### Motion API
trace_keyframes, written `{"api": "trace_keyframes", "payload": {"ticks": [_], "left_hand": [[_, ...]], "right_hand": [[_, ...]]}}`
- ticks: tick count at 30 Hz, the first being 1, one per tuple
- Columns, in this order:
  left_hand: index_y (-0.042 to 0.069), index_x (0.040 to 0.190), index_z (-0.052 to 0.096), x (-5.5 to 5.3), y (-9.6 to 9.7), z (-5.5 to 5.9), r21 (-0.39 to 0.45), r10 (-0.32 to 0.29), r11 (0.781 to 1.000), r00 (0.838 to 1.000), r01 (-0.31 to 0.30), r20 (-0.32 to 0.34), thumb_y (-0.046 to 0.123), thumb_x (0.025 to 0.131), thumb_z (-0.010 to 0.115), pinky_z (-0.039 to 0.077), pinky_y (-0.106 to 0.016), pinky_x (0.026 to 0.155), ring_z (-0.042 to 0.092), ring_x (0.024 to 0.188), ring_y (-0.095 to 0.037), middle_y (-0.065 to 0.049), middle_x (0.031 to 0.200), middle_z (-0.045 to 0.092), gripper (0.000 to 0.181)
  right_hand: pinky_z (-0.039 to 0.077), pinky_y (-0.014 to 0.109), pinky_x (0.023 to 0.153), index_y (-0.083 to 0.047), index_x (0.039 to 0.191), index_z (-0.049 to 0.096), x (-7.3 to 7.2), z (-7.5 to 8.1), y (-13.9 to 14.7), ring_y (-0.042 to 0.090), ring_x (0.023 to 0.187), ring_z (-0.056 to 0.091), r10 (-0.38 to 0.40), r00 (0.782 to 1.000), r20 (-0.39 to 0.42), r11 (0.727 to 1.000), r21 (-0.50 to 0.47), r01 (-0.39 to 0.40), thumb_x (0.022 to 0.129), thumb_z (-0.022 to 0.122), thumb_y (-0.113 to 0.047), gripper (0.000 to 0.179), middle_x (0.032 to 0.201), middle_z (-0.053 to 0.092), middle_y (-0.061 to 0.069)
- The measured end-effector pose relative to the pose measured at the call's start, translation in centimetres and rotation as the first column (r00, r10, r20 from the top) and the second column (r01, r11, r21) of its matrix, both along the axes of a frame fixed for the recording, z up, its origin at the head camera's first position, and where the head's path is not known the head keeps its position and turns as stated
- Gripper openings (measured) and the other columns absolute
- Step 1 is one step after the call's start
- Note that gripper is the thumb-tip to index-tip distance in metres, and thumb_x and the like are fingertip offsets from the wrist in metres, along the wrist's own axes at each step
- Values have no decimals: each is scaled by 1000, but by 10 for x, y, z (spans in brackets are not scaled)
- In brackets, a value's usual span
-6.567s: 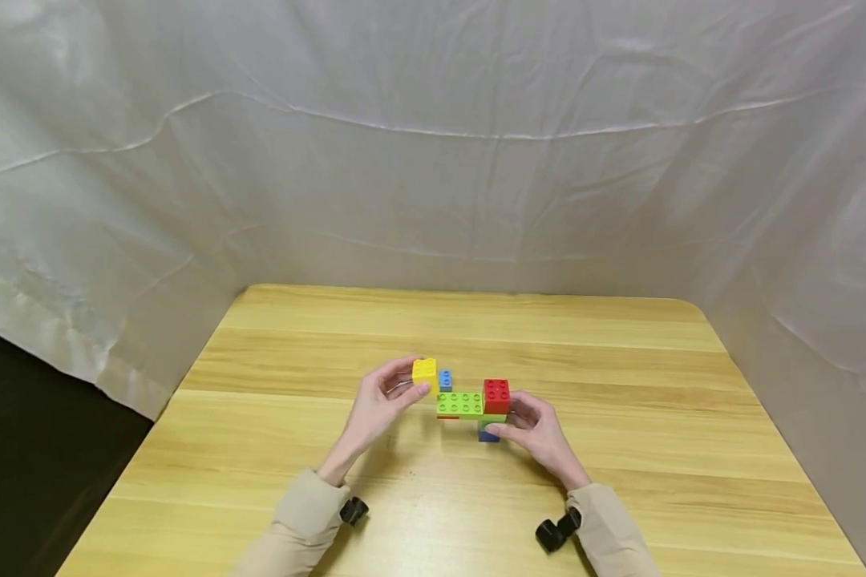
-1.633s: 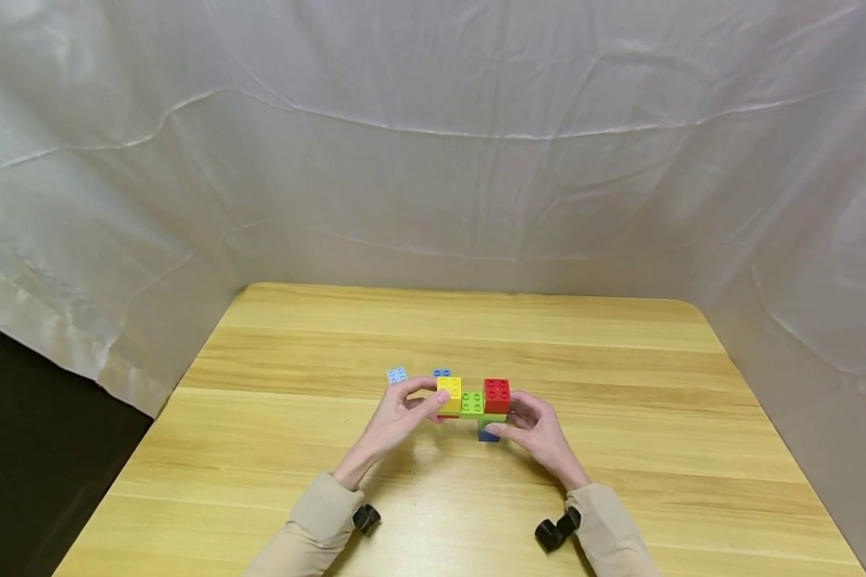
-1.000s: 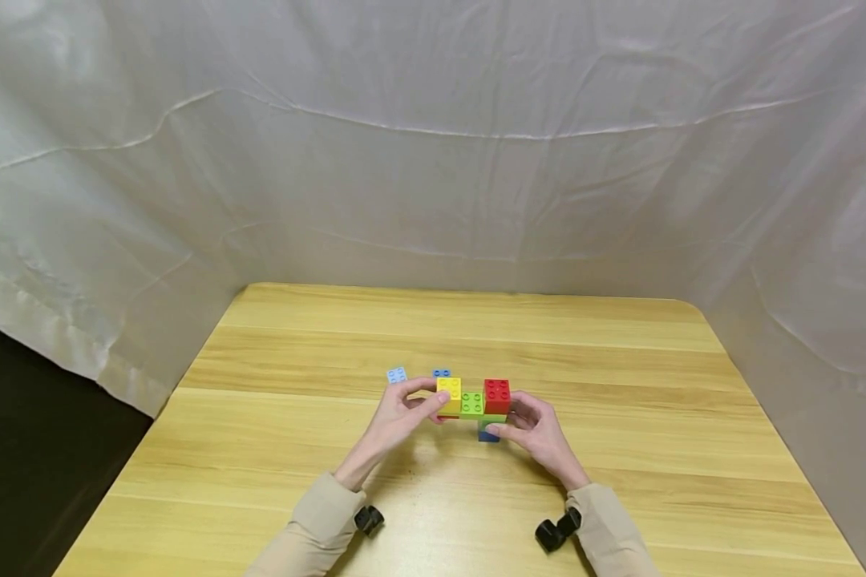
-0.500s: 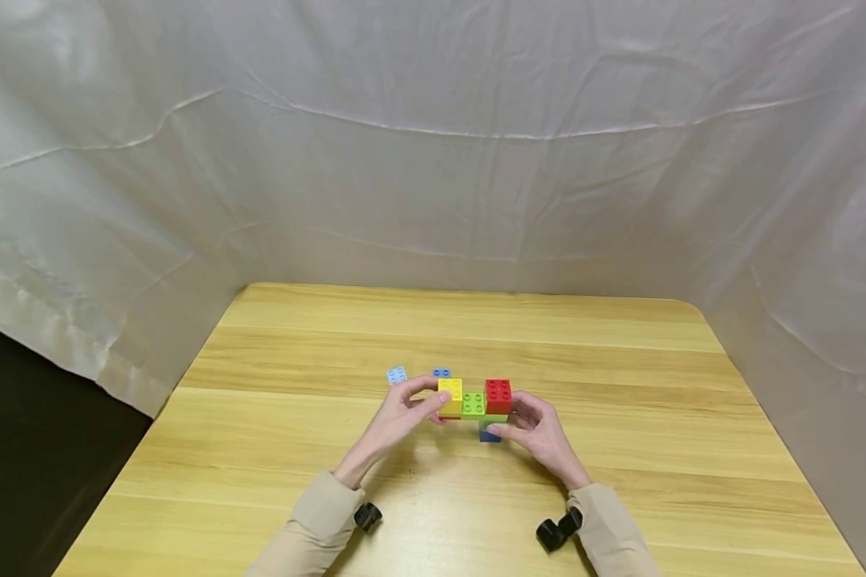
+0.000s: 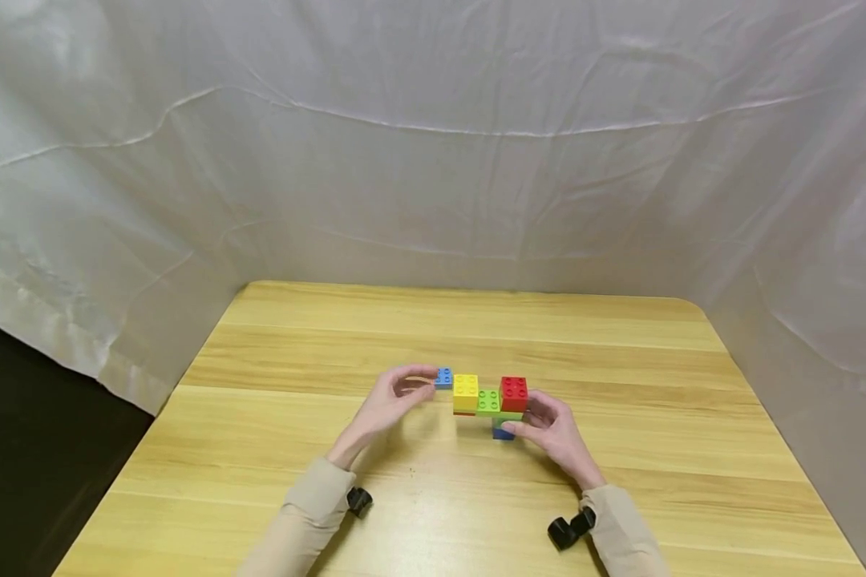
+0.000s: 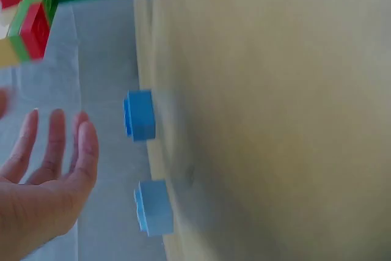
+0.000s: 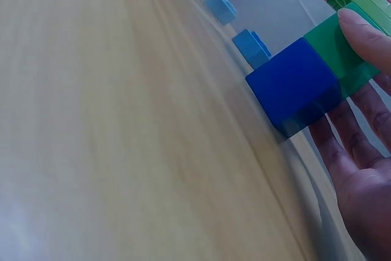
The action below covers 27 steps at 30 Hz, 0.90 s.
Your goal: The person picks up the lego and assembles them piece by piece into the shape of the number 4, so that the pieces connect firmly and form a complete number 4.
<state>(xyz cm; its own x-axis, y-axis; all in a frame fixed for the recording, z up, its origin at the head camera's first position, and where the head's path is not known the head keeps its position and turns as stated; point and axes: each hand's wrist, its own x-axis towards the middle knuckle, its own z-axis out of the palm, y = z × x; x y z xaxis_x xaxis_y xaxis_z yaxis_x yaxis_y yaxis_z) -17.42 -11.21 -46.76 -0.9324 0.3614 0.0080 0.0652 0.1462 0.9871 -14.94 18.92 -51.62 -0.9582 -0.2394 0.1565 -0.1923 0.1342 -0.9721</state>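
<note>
My right hand [image 5: 557,437] grips the lower part of a toy-brick build, its thumb on the green brick [image 7: 342,53] above a dark blue brick [image 7: 293,84]. Across the top runs a long light green brick [image 5: 488,401], with a yellow brick [image 5: 465,392] on its left end and a red brick [image 5: 514,394] on its right end. Another red brick [image 6: 35,30] sits under the left end. Apart from the build, my left hand [image 5: 392,399] holds nothing, its fingers loosely bent and spread. Its fingertips are near a blue brick [image 5: 443,378].
In the left wrist view, a light blue brick [image 6: 156,208] stands apart from the blue one on the wooden table [image 5: 621,353]; my left hand hides it in the head view. Pale sheeting [image 5: 476,160] hangs around the table's back and sides.
The yellow brick, earlier held left of the build, now sits on the light green brick. My left hand has released it and moved left; the build and right hand have shifted slightly right.
</note>
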Motion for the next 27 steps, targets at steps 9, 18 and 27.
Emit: {"api": "trace_keyframes", "payload": {"ticks": [9,18,27], "left_hand": [[-11,136,51,-29,-3,-4,-17,-15,1000,1000,15,21,-12,84,64,37,-52,121,49,135,-46,-32,142,52,54],[-9,136,52,-44,9,-11,-79,6,997,996,1,93,-20,76,65,35,-51,122,48,139,-43,-28,144,53,63],[-7,133,56,-50,19,-12,-150,30,989,993,-13,111,-23,72,65,36,-47,122,50,138,-41,-25,142,56,64]], "right_hand": [[54,15,96,9,125,59,0,-4,8,-2,108,66,-4,1000,-7,999,-35,4,82,79,0,49,113,69,-20],[55,15,96,9,126,59,1,-3,8,-1,108,66,-4,1000,-5,999,-37,4,82,79,0,49,114,69,-20],[55,15,96,10,126,58,3,0,6,-2,108,66,-6,1000,3,999,-44,6,82,80,0,50,113,69,-21]]}}
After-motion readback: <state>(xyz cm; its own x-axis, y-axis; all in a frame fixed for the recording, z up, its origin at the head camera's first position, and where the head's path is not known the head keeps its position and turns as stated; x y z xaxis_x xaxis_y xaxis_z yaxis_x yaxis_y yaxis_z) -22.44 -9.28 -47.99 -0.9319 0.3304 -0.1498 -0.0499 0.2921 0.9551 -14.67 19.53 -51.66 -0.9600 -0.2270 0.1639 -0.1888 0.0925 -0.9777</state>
